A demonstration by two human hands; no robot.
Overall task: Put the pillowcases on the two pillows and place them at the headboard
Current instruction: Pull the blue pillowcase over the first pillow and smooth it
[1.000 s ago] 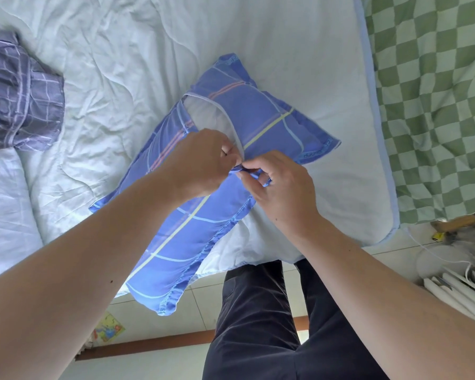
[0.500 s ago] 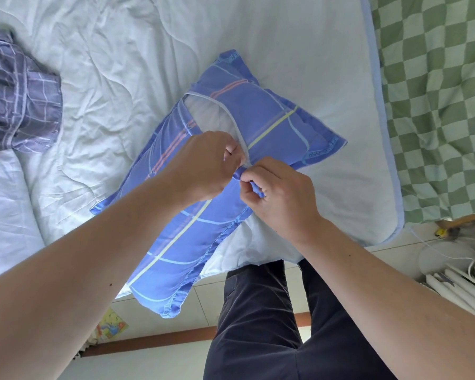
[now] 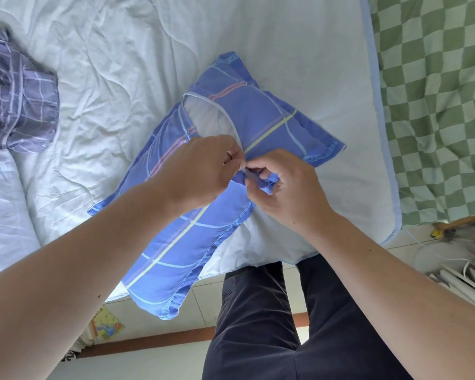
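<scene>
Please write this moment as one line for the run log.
step: closing blue pillowcase opening | left hand: pinches edge | right hand: pinches edge | second pillowcase: crumpled on bed

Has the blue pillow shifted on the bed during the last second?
No. The blue pillow has the same gap between its right corner and the mattress edge as before; only the camera drifted slightly.

We list: white quilted bedding (image 3: 154, 45) on the bed; green-and-white checked blanket (image 3: 436, 105) at its right edge; tiled floor (image 3: 203, 311); colourful printed sheet (image 3: 107, 325) on it; white cable (image 3: 436, 253); dark trousers (image 3: 272, 325).
</scene>
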